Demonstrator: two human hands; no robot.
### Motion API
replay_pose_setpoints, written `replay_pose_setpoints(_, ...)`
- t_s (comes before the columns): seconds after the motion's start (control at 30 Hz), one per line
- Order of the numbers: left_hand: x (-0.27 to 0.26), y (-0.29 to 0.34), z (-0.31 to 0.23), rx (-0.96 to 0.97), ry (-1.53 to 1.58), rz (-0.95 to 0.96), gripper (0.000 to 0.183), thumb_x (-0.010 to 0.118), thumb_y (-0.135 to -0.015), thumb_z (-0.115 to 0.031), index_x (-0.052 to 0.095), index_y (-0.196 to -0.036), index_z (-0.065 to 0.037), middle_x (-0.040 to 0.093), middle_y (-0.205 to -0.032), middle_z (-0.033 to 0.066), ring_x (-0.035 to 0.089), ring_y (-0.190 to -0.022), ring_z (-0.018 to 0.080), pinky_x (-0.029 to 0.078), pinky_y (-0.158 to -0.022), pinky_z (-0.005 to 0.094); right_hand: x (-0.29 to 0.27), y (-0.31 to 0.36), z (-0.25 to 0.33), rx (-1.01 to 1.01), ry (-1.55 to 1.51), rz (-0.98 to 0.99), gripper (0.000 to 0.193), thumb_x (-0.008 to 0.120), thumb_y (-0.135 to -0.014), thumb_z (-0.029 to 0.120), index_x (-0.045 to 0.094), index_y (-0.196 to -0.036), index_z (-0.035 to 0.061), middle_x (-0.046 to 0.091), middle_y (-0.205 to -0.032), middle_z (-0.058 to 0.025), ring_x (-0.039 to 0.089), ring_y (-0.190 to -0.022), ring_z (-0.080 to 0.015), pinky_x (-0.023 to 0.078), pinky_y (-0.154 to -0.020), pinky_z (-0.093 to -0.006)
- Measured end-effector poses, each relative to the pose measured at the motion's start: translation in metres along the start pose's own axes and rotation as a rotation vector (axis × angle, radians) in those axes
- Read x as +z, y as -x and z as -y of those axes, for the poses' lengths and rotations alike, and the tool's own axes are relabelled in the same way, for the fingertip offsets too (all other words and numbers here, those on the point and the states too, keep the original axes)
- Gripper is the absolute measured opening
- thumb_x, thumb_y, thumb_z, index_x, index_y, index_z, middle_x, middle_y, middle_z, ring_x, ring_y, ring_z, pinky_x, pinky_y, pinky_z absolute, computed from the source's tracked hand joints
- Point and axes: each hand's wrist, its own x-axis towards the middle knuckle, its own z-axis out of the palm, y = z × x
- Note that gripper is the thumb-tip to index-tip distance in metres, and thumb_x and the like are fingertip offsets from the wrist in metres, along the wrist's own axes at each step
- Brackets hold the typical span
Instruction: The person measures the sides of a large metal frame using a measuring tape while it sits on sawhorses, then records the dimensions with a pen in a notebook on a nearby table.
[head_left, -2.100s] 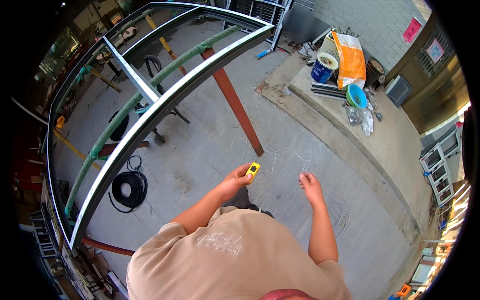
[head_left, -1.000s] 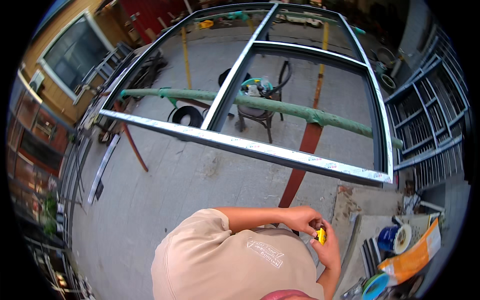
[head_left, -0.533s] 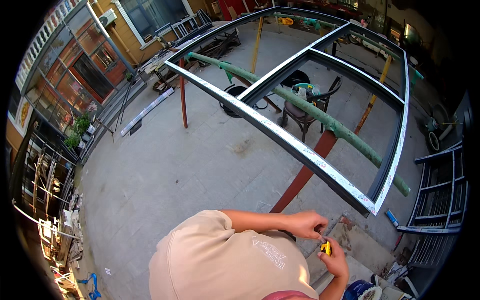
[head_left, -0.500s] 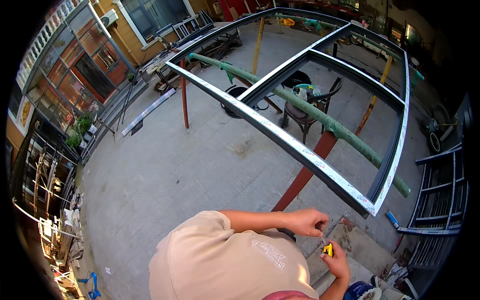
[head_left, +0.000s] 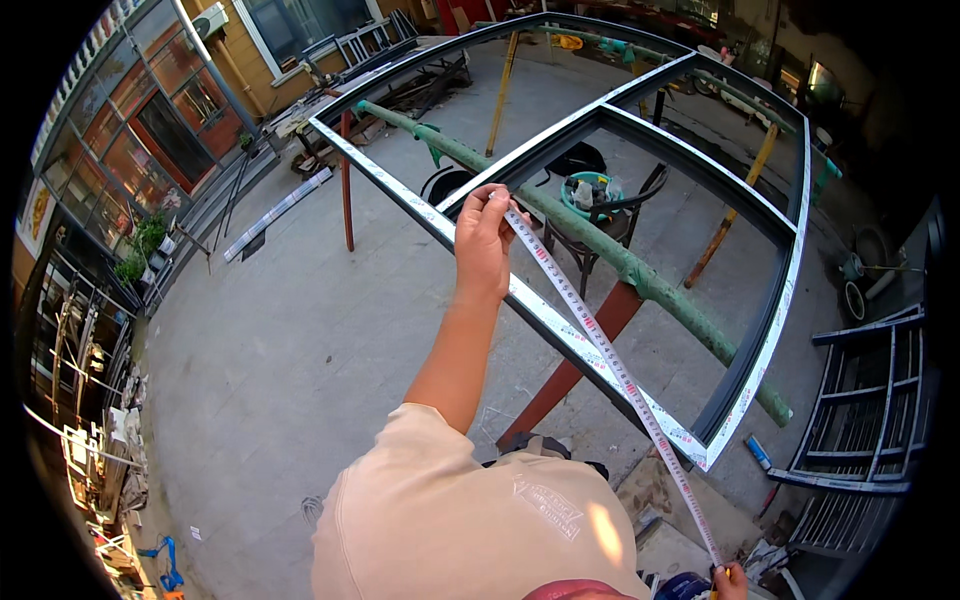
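Observation:
My left hand is closed in a pinch on the free end of a tape measure blade, near where the frame's crossbar meets its near edge. The white marked blade runs taut down to the lower right, over the near side of a large metal window frame. At the lower right rim, my right hand is closed around the tape measure's case, mostly cut off by the picture edge. The frame lies flat, dark-sided with white printed film on its top faces.
Green poles on a red-brown leg and yellow legs bear the frame. Beneath it are a chair and a teal basin. Metal grilles lean at right; a blue tube lies by the frame's near corner.
The hands were close together at the tape measure. Now my left hand has moved forward and left with the blade's end, and my right hand has gone down and right, drawing the blade out.

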Motion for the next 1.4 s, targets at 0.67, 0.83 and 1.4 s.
replay_pose_setpoints(0.67,-0.006,0.037,0.111,-0.328,-0.550,-0.028,0.023,0.068,-0.105,-0.019,0.062,-0.117,-0.001,0.072,-0.095,0.0048,0.067,-0.079,0.0096,0.060,-0.080,0.0277,-0.051,-0.107,0.147,-0.616,0.036,-0.278,0.022,0.072,-0.100,0.017,0.067,-0.097,-0.0042,0.058,-0.084,-0.0051,0.052,-0.077,-0.0131,0.045,-0.072,-0.0299)
replay_pose_setpoints(0.83,-0.016,0.035,0.107,-0.014,-0.874,-0.159,0.064,0.077,-0.095,-0.011,0.048,-0.146,0.013,0.077,-0.090,0.0135,0.073,-0.079,0.0159,0.059,-0.075,0.0323,-0.066,-0.121,0.120,-0.687,0.104,-0.294,0.021,0.072,-0.099,0.016,0.068,-0.097,-0.0038,0.061,-0.090,-0.0090,0.056,-0.084,-0.0180,0.046,-0.080,-0.0323)
replay_pose_setpoints(1.4,-0.079,-0.008,0.088,0.214,-1.802,0.354,0.015,0.061,-0.105,-0.023,0.070,-0.111,-0.013,0.073,-0.085,0.0144,0.072,-0.082,0.0372,0.054,-0.073,0.0479,-0.005,-0.093,0.157,-0.661,0.167,-0.363,0.022,0.074,-0.099,0.019,0.069,-0.094,-0.0026,0.064,-0.087,-0.0115,0.059,-0.079,-0.0221,0.048,-0.075,-0.0347)
